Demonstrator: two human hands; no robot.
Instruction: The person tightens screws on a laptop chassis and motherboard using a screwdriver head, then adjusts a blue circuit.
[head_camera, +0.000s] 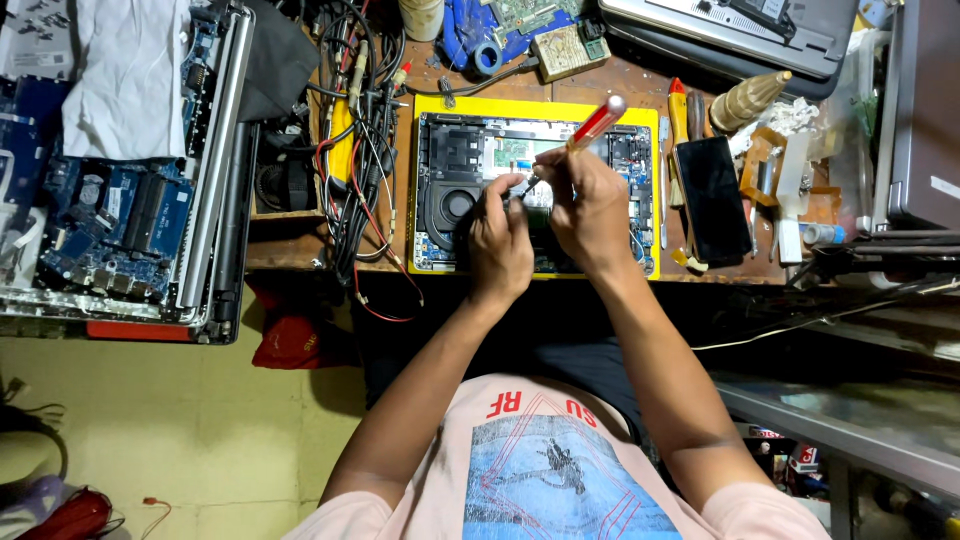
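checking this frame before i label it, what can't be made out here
Head view only:
- Screwdriver tip: hidden behind the right hand.
- What the left hand touches: covered by its own fingers.
- Opened laptop, middle: blocked by both hands.
- Circuit board at left: cut off by the edge.

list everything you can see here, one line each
opened laptop: 1, black and blue insides, on the yellow mat at bench centre
yellow mat: 1, yellow, under the laptop
screwdriver: 1, red clear handle, in the right hand
cables: a tangle, black and red, left of the mat
dismantled laptop: 1, blue board, far left
phone: 1, black, right of the mat
tape roll: 1, blue, bench top edge
red cloth: 1, below the bench
left hand: 1, on the laptop insides
right hand: 1, holding the screwdriver
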